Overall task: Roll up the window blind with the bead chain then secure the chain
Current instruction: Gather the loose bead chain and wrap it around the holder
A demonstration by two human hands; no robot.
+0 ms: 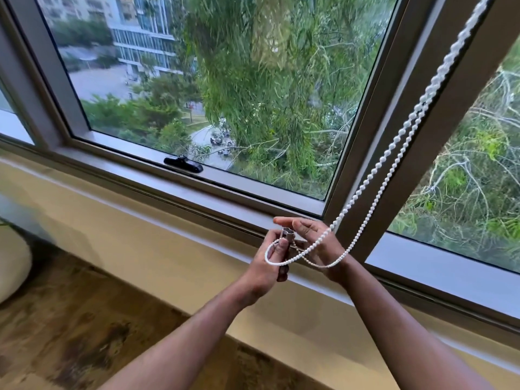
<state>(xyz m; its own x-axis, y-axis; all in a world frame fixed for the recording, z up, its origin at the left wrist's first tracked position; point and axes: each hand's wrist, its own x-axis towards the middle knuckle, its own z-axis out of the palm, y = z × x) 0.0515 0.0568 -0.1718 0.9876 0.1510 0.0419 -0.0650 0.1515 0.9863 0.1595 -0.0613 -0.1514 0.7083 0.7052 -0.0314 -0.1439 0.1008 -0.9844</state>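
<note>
Bead chain [394, 153] drops in two white strands from the top right, along the window frame [439, 114], and its bottom loop sags low across both hands. No blind fabric shows over the glass, so I'd judge the rolling is done and we're on to securing.

On the left, the left hand [267, 266] is closed around a small grey holder [287, 231], thumb pressed along it, with the loop's end curling round those fingers. Moving right, the right hand [315, 243] sits with fingers spread and slack, pinching nothing, the chain merely draped over palm and wrist.

It looks light and limp and should slide easily, with each bead a natural catch. Best hold, I'd say, is a pinch between beads near the loop's bottom.
</note>
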